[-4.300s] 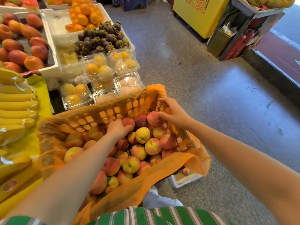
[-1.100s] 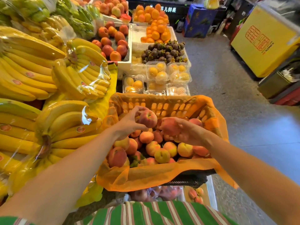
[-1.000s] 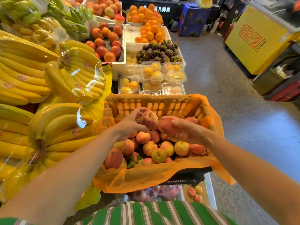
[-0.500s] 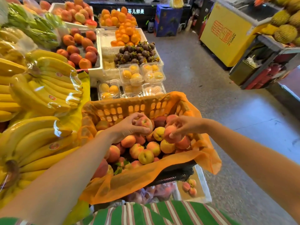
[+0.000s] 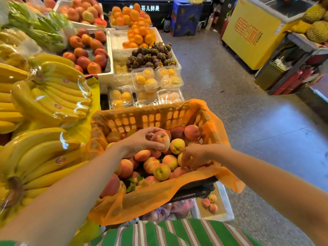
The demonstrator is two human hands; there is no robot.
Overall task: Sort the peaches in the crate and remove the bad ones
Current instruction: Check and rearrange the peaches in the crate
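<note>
1 peach point(image 5: 160, 139) sits gripped in the left hand point(image 5: 140, 142) over the crate point(image 5: 142, 119); whether the right hand point(image 5: 195, 156) holds any is unclear.

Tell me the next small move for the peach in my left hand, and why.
Probably roll that peach in your left hand to see its underside. It is held above the pile in the crate, only its top shows, unblemished, and your right hand reaches among the other peaches.
</note>
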